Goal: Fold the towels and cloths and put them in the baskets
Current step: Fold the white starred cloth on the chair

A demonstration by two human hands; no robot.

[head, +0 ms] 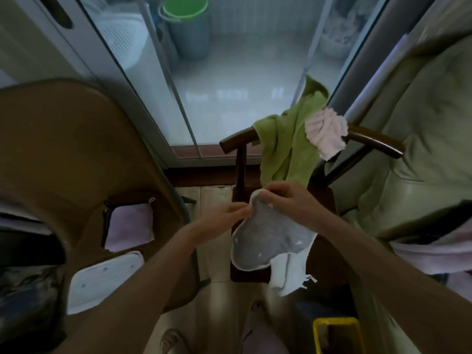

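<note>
A dark wooden chair (315,139) stands in the middle, its curved top rail carrying a green towel (286,146) draped over it and hanging down the back, with a pink cloth (327,132) bunched on the rail just beside the green one, the two touching. To the left, a brown chair seat (61,149) holds a black-edged basket (129,222) with a folded pink cloth (131,226) inside it, and nearer the camera a folded white cloth (104,279) lies flat on the same surface. Pale floor tiles (212,241) show between the two chairs. A yellow-rimmed basket (337,335) sits on the floor at lower right.
</note>
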